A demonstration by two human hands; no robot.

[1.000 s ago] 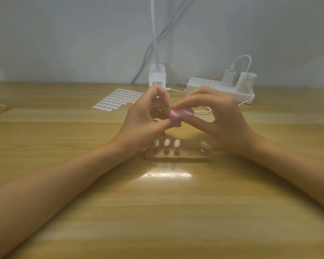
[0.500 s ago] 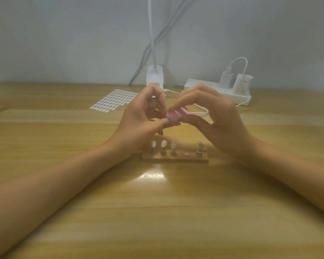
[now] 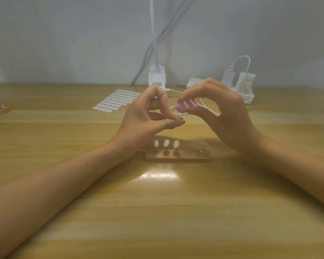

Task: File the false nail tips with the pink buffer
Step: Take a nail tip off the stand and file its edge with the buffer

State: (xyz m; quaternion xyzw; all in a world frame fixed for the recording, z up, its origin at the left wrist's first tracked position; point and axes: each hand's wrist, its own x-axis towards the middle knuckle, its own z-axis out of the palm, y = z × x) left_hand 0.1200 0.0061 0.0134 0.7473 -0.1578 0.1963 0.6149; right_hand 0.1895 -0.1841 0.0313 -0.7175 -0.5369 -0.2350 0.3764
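Off the left hand's (image 3: 146, 118) tiny pinched piece (image 3: 178, 119), lifting the pink buffer (image 3: 185, 106) pinched in the right hand (image 3: 223, 116); seemingly pausing the filing.

Sticker sheet (image 3: 118, 100), power strip (image 3: 249, 98), lamp base (image 3: 157, 78), wooden table (image 3: 157, 212)

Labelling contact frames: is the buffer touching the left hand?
Apart. Head view: table and cable show between the buffer in the right hand and the left hand, which pinches a nail tip.

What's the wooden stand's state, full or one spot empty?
One empty: the wooden stand holds four pegs; the fourth spot from left is bare.
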